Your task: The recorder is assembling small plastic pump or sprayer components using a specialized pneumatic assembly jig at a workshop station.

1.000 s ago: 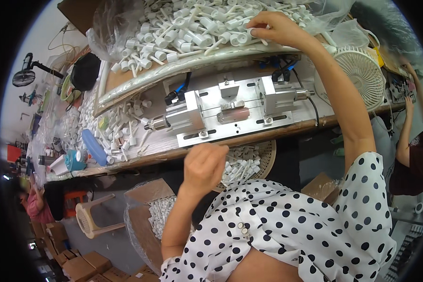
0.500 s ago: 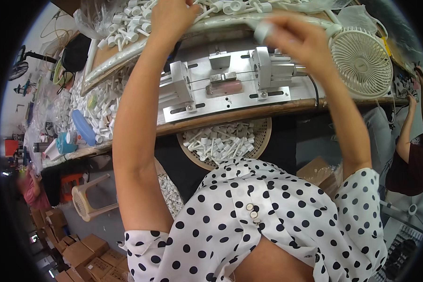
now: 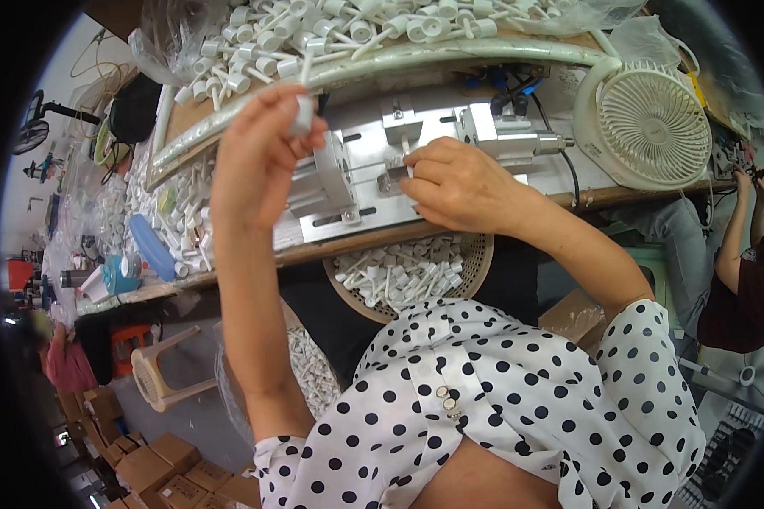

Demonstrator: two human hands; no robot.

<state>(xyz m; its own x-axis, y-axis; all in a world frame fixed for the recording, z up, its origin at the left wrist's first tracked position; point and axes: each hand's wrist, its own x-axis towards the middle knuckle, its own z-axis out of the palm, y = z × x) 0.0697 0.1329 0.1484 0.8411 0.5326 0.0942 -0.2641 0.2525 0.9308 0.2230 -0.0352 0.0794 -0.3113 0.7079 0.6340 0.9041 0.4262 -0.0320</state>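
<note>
One counter [image 3: 602, 198], partly hidden under one metal jig [image 3: 335, 170]. Pile [image 3: 361, 32] of white capped sticks behind jig: cropped at top, too many to count. One fan [image 3: 653, 127] right of jig. One basket [image 3: 485, 261] below jig, near side hidden. Right hand [image 3: 454, 182] curled over jig's middle, covering it; can't tell its grip. Left hand [image 3: 263, 157] at jig's left, fingers closed on one white cap [image 3: 301, 117], partly covered

A cream stool [image 3: 150, 383] stands on grey floor [image 3: 194, 424] near brown cardboard boxes [image 3: 150, 468].
</note>
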